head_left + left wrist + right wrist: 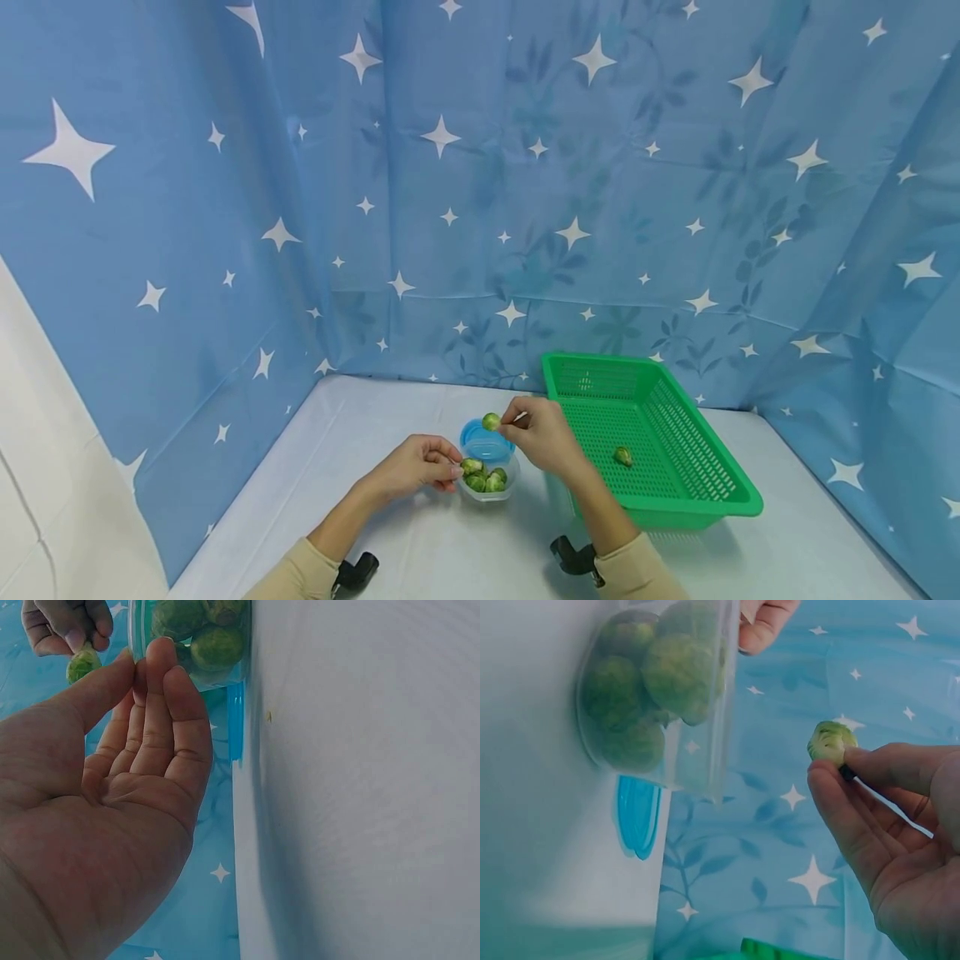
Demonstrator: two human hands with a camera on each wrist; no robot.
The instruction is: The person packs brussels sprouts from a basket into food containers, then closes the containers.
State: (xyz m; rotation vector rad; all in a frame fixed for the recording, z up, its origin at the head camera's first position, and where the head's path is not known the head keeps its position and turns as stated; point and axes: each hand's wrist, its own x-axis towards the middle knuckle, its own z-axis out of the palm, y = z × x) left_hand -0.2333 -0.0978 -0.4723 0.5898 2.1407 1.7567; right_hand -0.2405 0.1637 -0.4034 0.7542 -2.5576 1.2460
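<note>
My right hand (pixel 542 433) pinches a Brussels sprout (pixel 491 422) between thumb and fingertips, raised above the blue lid (pixel 486 446). In the right wrist view the held sprout (pixel 831 742) shows pale green and rounded. Below stands a small clear plastic container (pixel 487 497) with several Brussels sprouts (pixel 217 648) inside. My left hand (pixel 420 463) is at the container's left side, thumb and index fingertip pinching its rim while the other fingers lie loosely bent. The lid sits behind the container.
A green perforated basket (pixel 720 467) stands on the right of the white table (pixel 420 550), with one Brussels sprout (pixel 622 456) on its floor. A blue star-patterned curtain (pixel 480 183) hangs behind the table and along its sides.
</note>
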